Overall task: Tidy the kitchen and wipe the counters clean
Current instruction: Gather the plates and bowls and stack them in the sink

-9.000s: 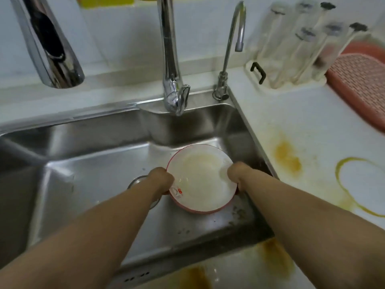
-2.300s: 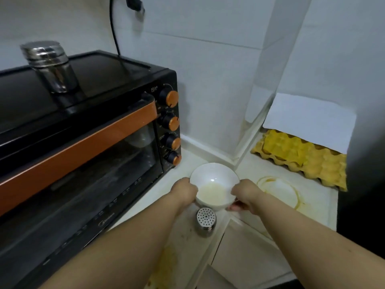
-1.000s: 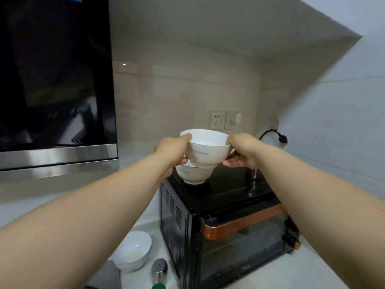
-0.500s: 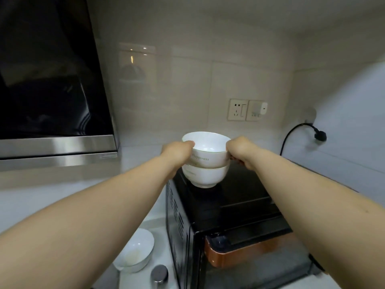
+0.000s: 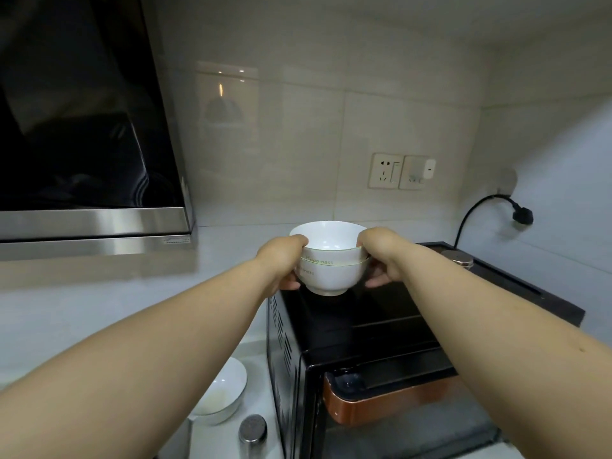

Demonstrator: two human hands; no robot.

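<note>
A pale tiled kitchen corner fills my view, with a light stone surface (image 5: 109,329) running under the wall. On top of the black toaster oven with the copper-coloured door trim (image 5: 371,356) I have two white ceramic bowls (image 5: 331,260), nested one inside the other, each with a thin green line and small lettering near the rim. The foot of the lower bowl looks to be at or just above the oven top; I cannot tell whether it touches.

My left hand (image 5: 281,263) curls round the left side of the stack, thumb at the upper rim and fingers under the lower bowl. My right hand (image 5: 381,256) does the same on the right side. Both hands are clasping the bowls, neither spread nor empty.

As I judge it, the step is gathering these bowls for the sink. To do it well I would keep the fingers under the lower bowl so both lift as one, hold the stack level, and bring it straight toward me, clear of the small round metal shaker (image 5: 458,259) at the oven's rear right.

Down on the surface to the left of the oven sit another white bowl with pale residue (image 5: 222,392) and a steel shaker with a perforated lid (image 5: 253,432). A dark glass range hood with a steel edge (image 5: 89,160) hangs on the left, white wall sockets (image 5: 400,172) are behind, and a black plug on its cord (image 5: 521,215) dangles at the right.
</note>
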